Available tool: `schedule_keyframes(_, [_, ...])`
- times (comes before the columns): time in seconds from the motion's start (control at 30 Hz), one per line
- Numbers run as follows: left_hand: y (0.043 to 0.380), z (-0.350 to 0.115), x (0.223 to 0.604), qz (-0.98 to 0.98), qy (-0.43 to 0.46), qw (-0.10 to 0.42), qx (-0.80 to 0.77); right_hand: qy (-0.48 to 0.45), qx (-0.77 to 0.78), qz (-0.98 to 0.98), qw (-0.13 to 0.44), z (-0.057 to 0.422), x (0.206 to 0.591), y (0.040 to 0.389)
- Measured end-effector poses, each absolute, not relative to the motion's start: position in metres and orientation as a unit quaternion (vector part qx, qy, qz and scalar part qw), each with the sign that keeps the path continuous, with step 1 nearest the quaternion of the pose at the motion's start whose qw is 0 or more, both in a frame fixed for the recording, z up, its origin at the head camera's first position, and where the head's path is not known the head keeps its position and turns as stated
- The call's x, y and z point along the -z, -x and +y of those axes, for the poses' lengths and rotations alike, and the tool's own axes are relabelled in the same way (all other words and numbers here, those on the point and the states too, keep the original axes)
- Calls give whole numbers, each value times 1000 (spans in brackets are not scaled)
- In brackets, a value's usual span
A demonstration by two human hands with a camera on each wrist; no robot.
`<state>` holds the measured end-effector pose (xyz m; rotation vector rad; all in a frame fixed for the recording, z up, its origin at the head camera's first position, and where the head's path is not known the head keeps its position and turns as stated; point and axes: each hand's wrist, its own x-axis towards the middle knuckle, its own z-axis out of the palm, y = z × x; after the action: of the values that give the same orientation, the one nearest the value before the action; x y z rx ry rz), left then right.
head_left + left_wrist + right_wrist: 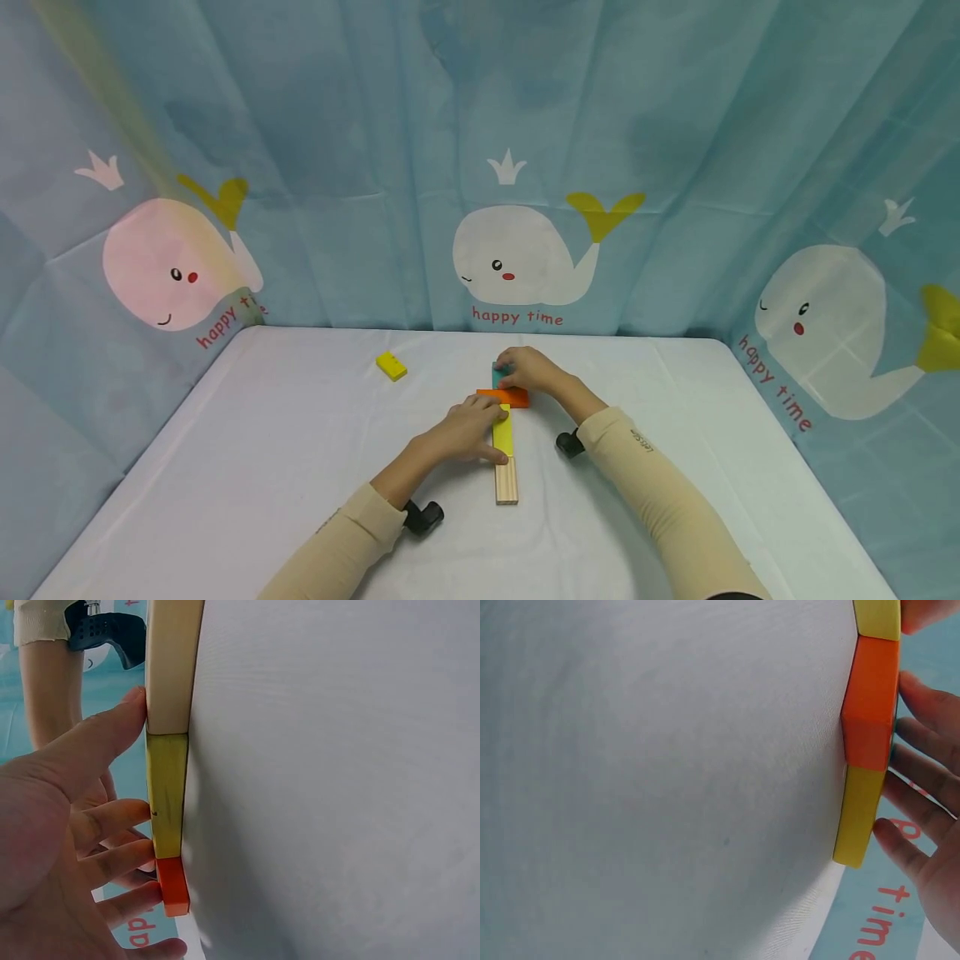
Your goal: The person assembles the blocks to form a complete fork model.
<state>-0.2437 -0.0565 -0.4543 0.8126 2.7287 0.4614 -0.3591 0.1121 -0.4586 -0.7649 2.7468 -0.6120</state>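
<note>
A row of blocks stands on the white table: a natural wood block [506, 483] nearest, a yellow block [502, 433], then an orange block [516, 398] set crosswise. A teal block [498, 377] shows beyond the orange one, under the right hand [531, 369]. The right thumb and fingers curve round the teal block. In the right wrist view a second yellow block [859, 814] continues past the orange one; how it meets the teal block is hidden. My left hand [467, 427] spreads along the first yellow block, its thumb by the wood block's end and fingertips touching the upper edge.
A separate yellow block [392, 366] lies on the white table [262, 483], toward the far left. Black wrist cameras [423, 518] hang below both sleeves. A blue curtain [337, 250] with whale prints hangs behind the table's back edge.
</note>
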Motion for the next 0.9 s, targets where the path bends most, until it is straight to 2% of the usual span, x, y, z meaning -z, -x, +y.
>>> schedule_keyframes(0.9, [244,-55,455,939,-264,132,-175,259,194,940,107,111,456,354])
